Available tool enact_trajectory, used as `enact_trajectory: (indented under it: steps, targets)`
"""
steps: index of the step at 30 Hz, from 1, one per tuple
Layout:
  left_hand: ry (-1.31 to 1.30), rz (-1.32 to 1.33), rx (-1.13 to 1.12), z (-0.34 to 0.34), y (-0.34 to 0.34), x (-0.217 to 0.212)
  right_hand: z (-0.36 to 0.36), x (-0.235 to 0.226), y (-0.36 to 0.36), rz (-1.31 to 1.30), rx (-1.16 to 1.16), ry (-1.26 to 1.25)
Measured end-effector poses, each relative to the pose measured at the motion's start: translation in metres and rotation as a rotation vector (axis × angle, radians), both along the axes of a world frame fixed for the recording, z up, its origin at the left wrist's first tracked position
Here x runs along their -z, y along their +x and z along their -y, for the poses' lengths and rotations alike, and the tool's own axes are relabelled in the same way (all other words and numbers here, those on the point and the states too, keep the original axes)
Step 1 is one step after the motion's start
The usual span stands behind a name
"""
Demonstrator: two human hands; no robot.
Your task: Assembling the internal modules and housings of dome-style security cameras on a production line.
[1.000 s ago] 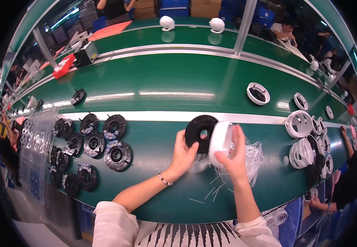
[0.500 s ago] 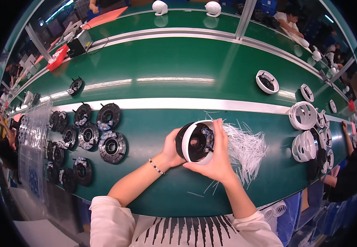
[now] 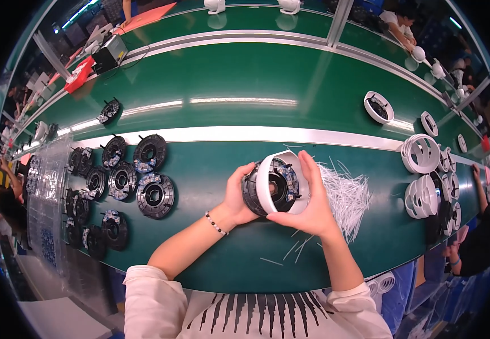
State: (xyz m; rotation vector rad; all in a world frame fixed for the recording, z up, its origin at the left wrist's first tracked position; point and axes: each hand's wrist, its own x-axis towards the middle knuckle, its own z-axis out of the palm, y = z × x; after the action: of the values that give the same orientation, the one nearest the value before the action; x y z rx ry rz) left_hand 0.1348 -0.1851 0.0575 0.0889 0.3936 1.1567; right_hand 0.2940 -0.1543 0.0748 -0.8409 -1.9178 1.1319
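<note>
Above the green worktable I hold a white ring-shaped housing tilted on its side. A round black base with a small blue circuit board sits inside the ring, and part of its black body sticks out on the left. My left hand, with a beaded bracelet at the wrist, is wrapped around the black base's outer side. The right hand grips the white housing from the right, fingers up along the far rim and thumb at the near edge. Fingers partly hide both parts.
Several black bases lie at the left beside a clear plastic tray. A pile of thin white strips is right of my hands. White rings stand farther right. Behind a metal rail, a green belt carries more parts.
The housing and base have moved slightly right and turned, showing more of the ring's inside. My right hand has shifted right with it. On the belt, the parts have moved right.
</note>
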Motion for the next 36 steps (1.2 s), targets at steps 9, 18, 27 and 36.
enact_trajectory:
  steps: [9,18,27,36]
  targets:
    - [0.045,-0.171,-0.093,0.006,0.012,-0.008,0.021,-0.016,-0.012,0.259,0.089,0.345]
    - [0.169,-0.111,0.076,0.005,0.002,-0.009,0.01,-0.041,-0.003,0.379,-0.07,0.417]
    - [0.316,-0.326,-0.168,0.008,0.035,-0.021,0.031,-0.008,-0.007,0.157,0.309,0.377]
    - [0.092,-0.155,-0.209,-0.071,0.028,-0.021,-0.005,-0.024,0.084,0.103,0.505,0.675]
